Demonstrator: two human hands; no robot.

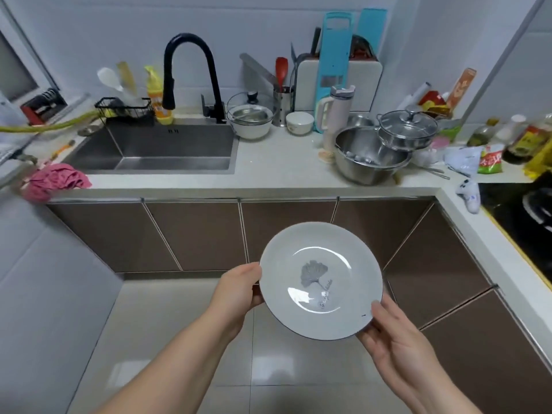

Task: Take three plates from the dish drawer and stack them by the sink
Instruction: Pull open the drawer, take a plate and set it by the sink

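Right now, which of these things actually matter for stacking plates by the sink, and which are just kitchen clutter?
Part of the job:
- plate, held at its rim by the left hand and the right hand
- sink
- counter beside it, no plates stacked there yet

Just lying about:
- steel mixing bowl
- lidded pot
- white bowl
- pink cloth
- tumbler

Plate (321, 279): cursive script beside leaf print, illegible (too blurred); bottle labels (528, 141) likewise unreadable.

A white plate (321, 280) with a grey leaf print is held face-up, slightly tilted, above the floor; well short of the empty steel sink (155, 149).
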